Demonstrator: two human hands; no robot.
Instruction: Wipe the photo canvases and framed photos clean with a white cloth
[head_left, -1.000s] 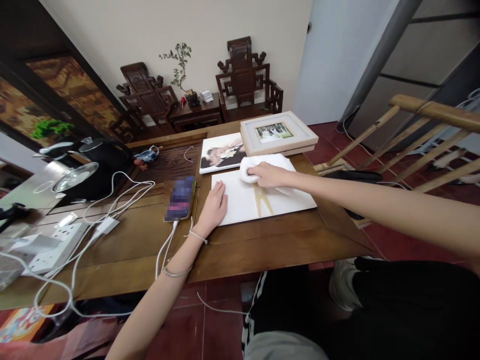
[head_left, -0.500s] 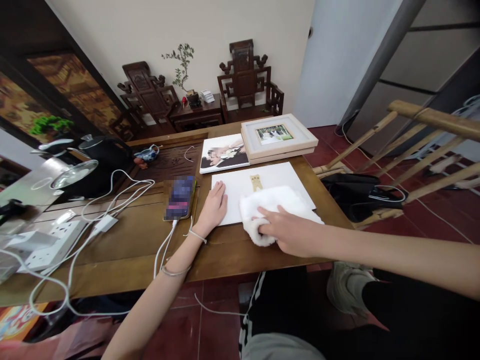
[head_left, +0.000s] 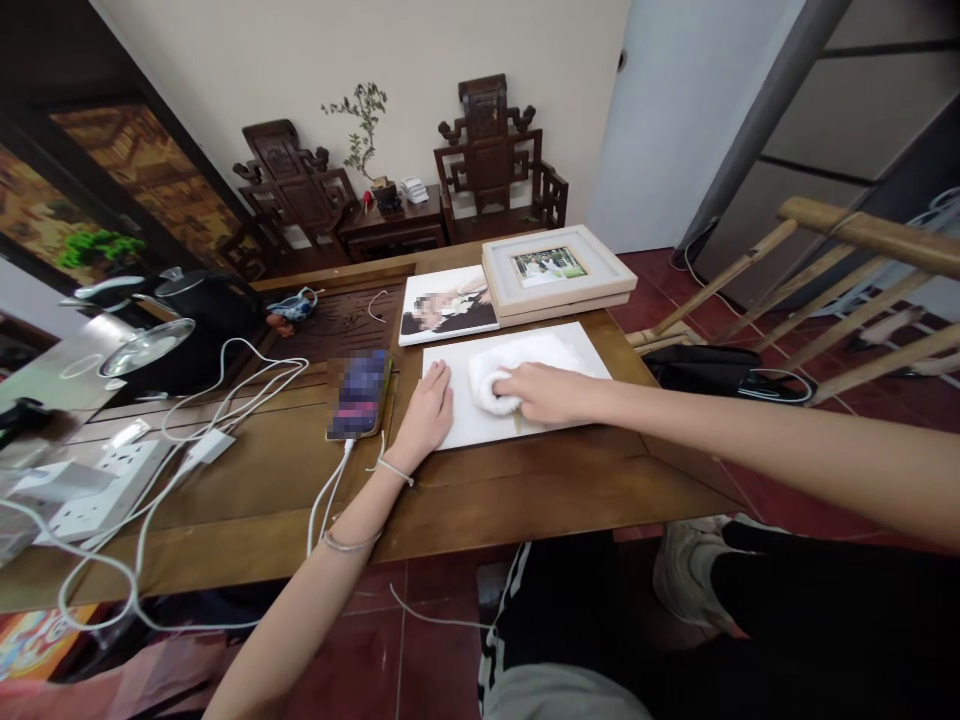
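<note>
A flat white board (head_left: 469, 425) lies on the wooden table (head_left: 480, 510) in front of me. My left hand (head_left: 427, 408) rests on the board's left edge, fingers stretched out and holding nothing. In my right hand (head_left: 544, 392) is a fluffy white cloth (head_left: 529, 352), bunched under the fingers and pressed against the board's upper middle. A bit of a yellowish mark shows on the board below that hand; the cloth and hand hide the rest of it. Just behind the board lies a photo panel (head_left: 446, 305), beside a stack of pale wooden picture frames (head_left: 559, 275).
Left of the board, a phone (head_left: 360, 395) is plugged into a white cable. Farther left are a power strip (head_left: 112, 490), tangled cables and a black kettle (head_left: 206, 300). A bamboo chair (head_left: 847, 260) stands at the right, past the table's edge.
My right hand has slid the cloth away from me, up the board, uncovering the board's near right part and covering the top of the yellowish mark. My left hand has stayed put.
</note>
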